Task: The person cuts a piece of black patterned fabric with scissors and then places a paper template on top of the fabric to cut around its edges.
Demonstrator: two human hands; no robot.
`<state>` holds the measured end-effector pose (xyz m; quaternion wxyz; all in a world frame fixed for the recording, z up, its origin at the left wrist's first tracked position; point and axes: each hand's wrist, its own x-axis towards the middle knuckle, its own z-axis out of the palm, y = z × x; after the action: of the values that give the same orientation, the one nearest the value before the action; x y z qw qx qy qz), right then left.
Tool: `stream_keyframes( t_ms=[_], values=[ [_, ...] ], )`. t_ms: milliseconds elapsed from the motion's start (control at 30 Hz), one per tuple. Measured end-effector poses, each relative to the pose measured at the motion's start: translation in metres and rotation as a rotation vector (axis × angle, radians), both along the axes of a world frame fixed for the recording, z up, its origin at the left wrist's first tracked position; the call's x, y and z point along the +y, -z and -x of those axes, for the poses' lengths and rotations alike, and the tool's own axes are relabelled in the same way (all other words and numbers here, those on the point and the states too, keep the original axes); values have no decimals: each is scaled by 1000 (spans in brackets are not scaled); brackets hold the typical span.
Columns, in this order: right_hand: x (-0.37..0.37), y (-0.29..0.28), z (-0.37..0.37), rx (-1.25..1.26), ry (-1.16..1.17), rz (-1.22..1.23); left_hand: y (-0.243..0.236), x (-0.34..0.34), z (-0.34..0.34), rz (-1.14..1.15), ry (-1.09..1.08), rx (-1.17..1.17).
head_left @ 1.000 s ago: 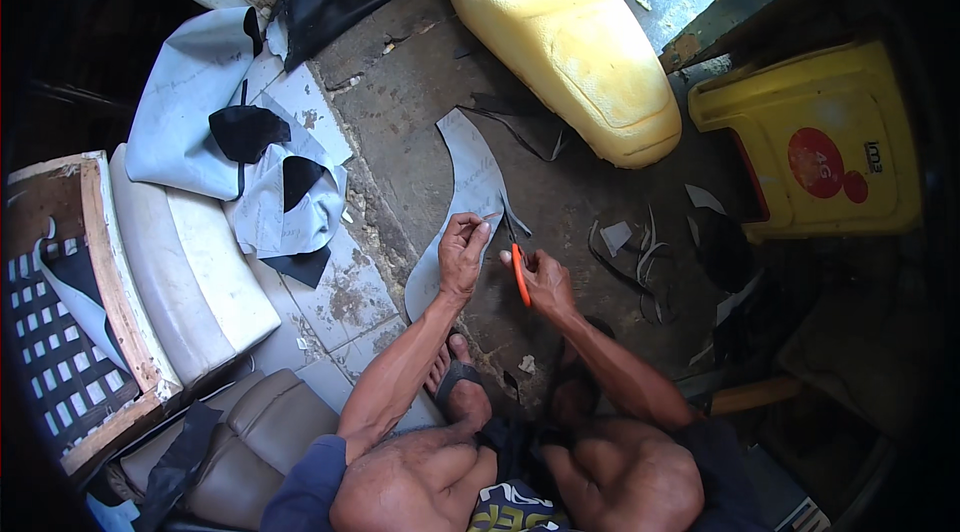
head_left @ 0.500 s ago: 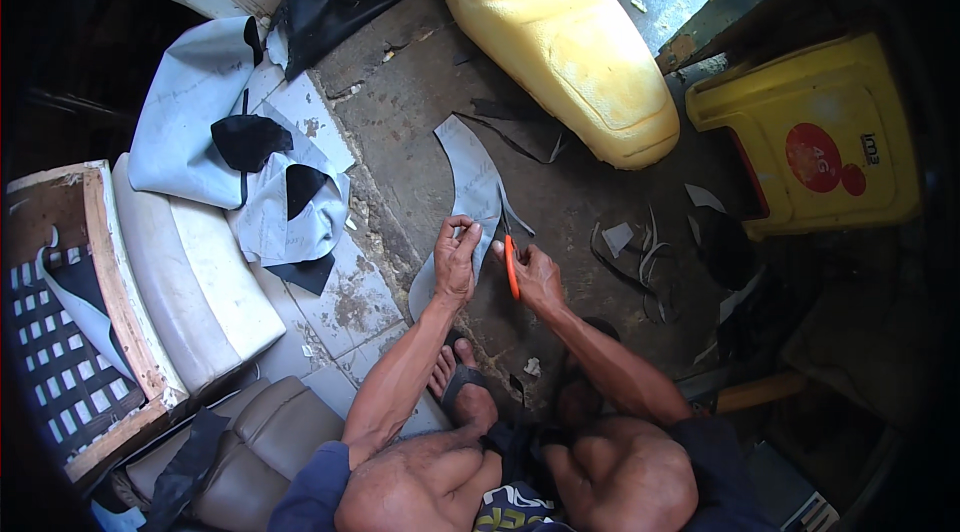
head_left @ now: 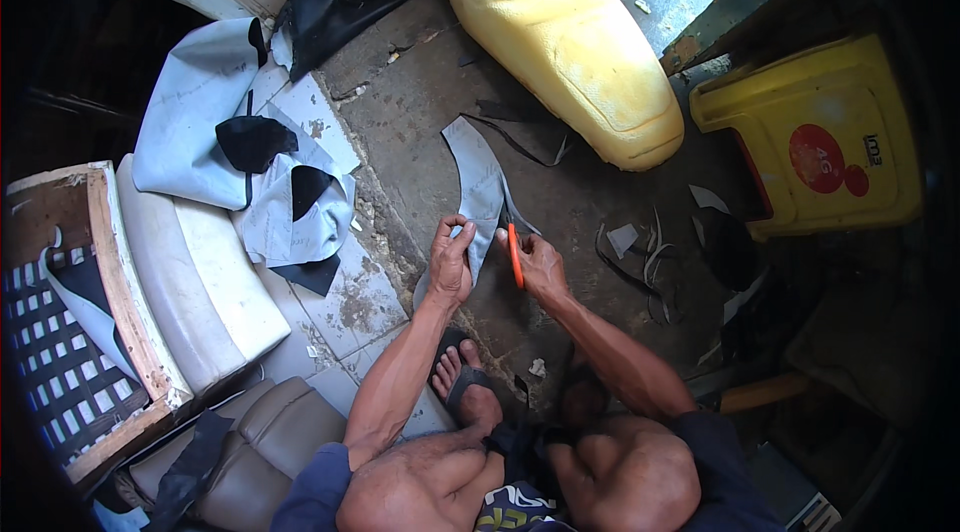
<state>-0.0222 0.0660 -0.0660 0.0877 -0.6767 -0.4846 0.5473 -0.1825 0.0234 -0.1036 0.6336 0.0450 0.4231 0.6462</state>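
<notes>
My left hand (head_left: 451,259) pinches a long curved piece of grey upholstery fabric (head_left: 478,172) near its middle, its far end lying out over the floor. Orange-handled scissors (head_left: 515,254) are gripped in my right hand (head_left: 542,268), just right of the left hand. Their blades point away from me along the fabric's right edge, where a thin strip (head_left: 521,216) curls off. Whether the blades are apart is hard to make out. Part of the fabric passes behind my left hand and shows again below it.
A yellow foam seat (head_left: 565,47) lies at the far side, with a yellow plastic stool (head_left: 805,147) tipped over at the right. Fabric scraps (head_left: 300,202) and a white curved cushion (head_left: 215,282) are at the left. Thin offcuts (head_left: 652,257) litter the floor.
The scissors and fabric are in nearly the same place. My left hand has shifted slightly left, and the whole view has moved a little.
</notes>
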Motion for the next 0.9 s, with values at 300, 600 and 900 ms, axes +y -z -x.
stream_keyframes(
  t_ms=[300, 600, 900],
  values=[
    [5, 6, 0, 9, 7, -20, 3, 1, 6, 23, -3, -40],
    [15, 11, 0, -7, -15, -41, 2, 1, 10, 28, -18, -59],
    [31, 3, 7, 5, -12, -23, 0, 0, 12, 32, -6, -87]
  ],
)
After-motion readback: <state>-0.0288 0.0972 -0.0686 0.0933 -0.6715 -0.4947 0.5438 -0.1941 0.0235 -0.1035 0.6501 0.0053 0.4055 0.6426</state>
